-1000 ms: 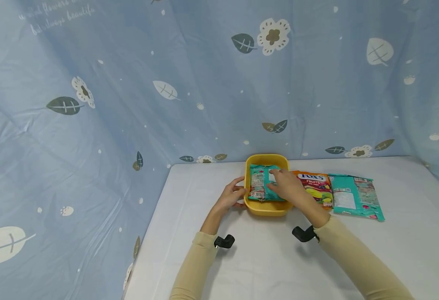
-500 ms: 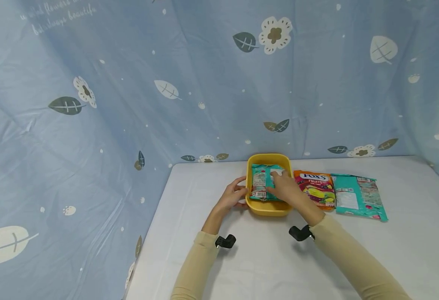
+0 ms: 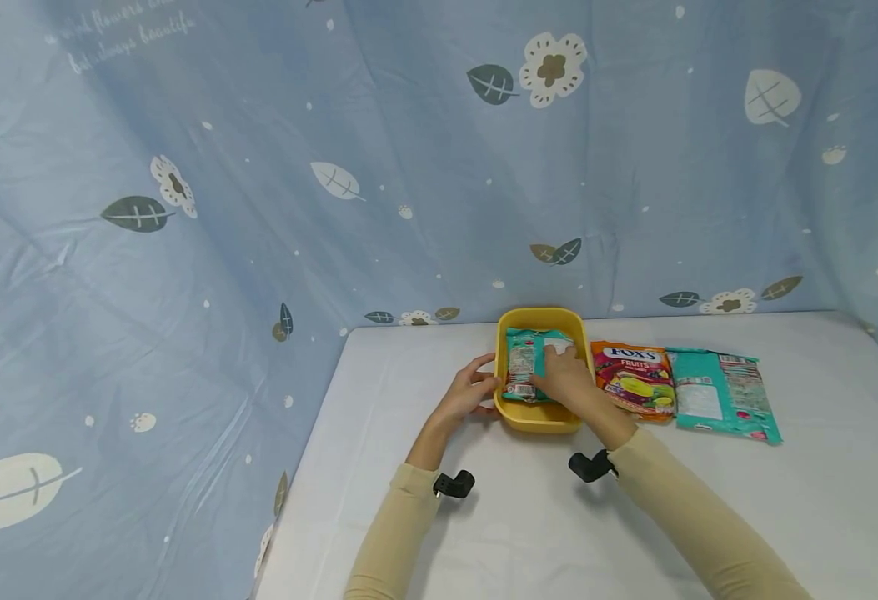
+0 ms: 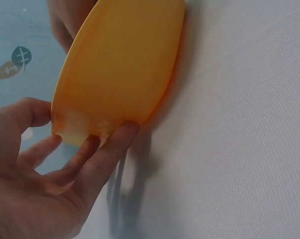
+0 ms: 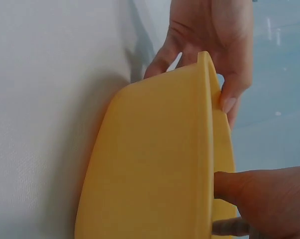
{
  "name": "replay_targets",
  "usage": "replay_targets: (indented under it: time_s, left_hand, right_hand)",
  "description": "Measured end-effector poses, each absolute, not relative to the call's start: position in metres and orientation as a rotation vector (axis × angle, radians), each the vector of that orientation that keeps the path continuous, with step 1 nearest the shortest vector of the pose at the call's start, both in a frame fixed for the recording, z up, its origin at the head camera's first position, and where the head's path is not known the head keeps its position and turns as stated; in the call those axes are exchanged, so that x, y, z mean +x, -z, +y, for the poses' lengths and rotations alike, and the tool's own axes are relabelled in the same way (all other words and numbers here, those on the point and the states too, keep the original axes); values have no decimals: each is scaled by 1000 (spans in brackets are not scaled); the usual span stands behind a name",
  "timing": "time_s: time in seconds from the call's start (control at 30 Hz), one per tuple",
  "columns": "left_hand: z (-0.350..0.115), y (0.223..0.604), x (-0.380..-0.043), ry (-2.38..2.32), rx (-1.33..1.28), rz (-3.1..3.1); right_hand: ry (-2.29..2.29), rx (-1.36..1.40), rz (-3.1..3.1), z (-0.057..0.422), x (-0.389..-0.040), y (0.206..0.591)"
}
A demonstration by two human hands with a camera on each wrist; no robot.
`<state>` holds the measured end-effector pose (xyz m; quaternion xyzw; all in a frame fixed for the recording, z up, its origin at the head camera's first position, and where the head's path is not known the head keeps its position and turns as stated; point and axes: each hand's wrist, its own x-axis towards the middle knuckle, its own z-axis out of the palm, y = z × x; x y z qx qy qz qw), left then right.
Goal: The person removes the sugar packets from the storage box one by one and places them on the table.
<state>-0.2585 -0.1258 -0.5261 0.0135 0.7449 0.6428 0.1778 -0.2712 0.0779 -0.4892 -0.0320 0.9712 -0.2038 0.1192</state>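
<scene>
A yellow plastic basket (image 3: 540, 422) stands on the white table near the wall, with a teal candy bag (image 3: 523, 372) lying inside it. At the basket's left side, my left hand (image 3: 463, 393) grips the wall; in the left wrist view its fingers (image 4: 107, 159) touch the outside, and the right wrist view shows the thumb over the rim. My right hand (image 3: 568, 379) reaches into the basket from the right, thumb and fingers spread over the teal bag and touching it. In the right wrist view the basket wall hides its fingertips.
Right of the basket lies an orange and red Fox's Fruits candy bag (image 3: 635, 383). Beside it is another teal bag (image 3: 725, 396), its printed label facing up. A blue patterned curtain (image 3: 439, 167) rises behind the table and along its left side.
My right wrist and forearm have swung left and closer in to the basket, the fingers staying on the teal bag. The left hand keeps its place on the basket. The view has shifted slightly.
</scene>
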Motion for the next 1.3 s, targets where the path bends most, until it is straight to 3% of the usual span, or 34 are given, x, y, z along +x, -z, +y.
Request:
replay_targets:
  time_s: [1.3]
  left_hand:
    - [-124, 526, -255, -1855, 57, 2090]
  right_hand:
    - [558, 89, 2863, 63, -274, 481]
